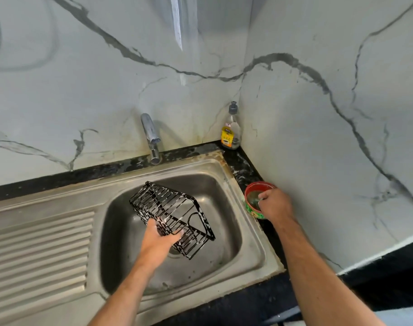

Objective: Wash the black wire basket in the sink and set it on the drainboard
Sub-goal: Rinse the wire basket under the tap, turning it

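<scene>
Black wire basket (172, 217) is over the sink (245, 234) basin, held up at a tilt w/ one long side toward the tap, white suds patches on its wires. Not on the drainboard (40, 245). Left hand (159, 241) grips basket at its near lower edge, fingers curled round the wires, thumb on the rim facing cam. Can't tell if basket touches basin floor; looks lifted clear of it.

Right hand (274, 203) is at a red tub (257, 200) w/ green patterned side, sitting on the dark bench (242, 169) strip right of the sink rim. Fingers curled down into the tub mouth, pinching something greenish inside; what it is can't be made out, prob. a scrub pad but too blurred to say. Back of hand covers the tub's right half.

Sink is steel, basin wet, drain partly hidden under basket and left hand. Drainboard is the ribbed steel section left of basin.

Chrome tap (151, 137) stands behind the basin on the back bench edge, spout toward the basin, no water stream visible. Soap bottle (231, 130), clear w/ yellow label and grey cap, upright in the back corner where the two marbled walls meet, well apart from both hands. Both forearms bare, coming in from bottom of frame.
</scene>
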`<act>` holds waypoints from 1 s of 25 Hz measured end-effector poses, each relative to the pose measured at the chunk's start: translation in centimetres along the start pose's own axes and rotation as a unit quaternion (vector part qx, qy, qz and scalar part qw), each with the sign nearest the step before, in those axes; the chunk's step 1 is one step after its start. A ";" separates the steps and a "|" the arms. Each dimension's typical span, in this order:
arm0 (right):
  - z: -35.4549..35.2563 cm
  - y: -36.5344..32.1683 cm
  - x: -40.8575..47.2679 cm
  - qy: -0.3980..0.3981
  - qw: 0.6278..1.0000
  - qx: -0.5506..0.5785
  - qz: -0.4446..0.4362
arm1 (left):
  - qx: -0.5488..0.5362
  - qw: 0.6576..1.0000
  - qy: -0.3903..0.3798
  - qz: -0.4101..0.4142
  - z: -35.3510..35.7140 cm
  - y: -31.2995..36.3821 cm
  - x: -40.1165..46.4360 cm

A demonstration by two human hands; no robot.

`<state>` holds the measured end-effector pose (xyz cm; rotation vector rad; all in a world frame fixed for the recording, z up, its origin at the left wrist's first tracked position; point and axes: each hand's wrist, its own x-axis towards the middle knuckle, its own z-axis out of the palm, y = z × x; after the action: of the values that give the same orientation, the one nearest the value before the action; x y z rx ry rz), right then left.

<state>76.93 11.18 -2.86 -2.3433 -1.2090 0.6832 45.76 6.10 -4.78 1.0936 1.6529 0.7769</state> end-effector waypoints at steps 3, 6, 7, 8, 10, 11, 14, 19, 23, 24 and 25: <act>-0.1 0.2 0.3 -0.005 1.000 -0.007 -0.005 | -0.020 1.000 -0.001 0.003 0.4 -0.1 0.2; -0.1 0.1 0.7 -0.009 1.000 -0.020 0.004 | -0.043 0.999 -0.009 0.000 1.0 0.5 -0.4; 0.0 0.0 0.7 -0.004 1.000 -0.022 0.005 | -0.047 0.999 -0.013 -0.002 1.1 0.7 -0.6; 0.1 -0.1 0.7 0.005 1.000 -0.019 0.004 | -0.053 0.999 -0.013 -0.001 1.1 1.0 -0.9; 0.3 0.1 0.7 0.017 1.000 -0.010 -0.006 | -0.061 0.998 -0.011 -0.003 1.2 0.7 -0.6; 0.2 0.1 0.7 0.018 1.000 -0.009 -0.010 | -0.064 0.998 -0.007 -0.002 1.3 0.6 -0.5; 0.2 0.2 0.7 0.010 1.000 -0.020 -0.011 | -0.062 0.998 0.006 -0.004 1.1 0.6 -0.3; -0.7 -2.0 -1.0 0.038 0.995 -0.034 -0.086 | -0.061 0.998 0.015 -0.016 0.9 -0.9 0.7; 0.4 -5.5 -3.6 -0.044 0.982 0.055 -0.176 | -0.100 0.994 0.006 -0.046 0.7 1.1 -0.6; 1.2 -6.4 -4.2 -0.090 0.974 0.086 -0.192 | -0.111 0.992 0.005 -0.055 0.6 1.0 -0.5; 2.1 -7.1 -4.7 -0.131 0.964 0.097 -0.209 | -0.134 0.989 0.007 -0.063 0.4 1.3 -0.6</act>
<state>68.87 11.41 0.54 -1.7956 -1.6062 0.9281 46.58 6.09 -3.60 0.7892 1.5587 0.8961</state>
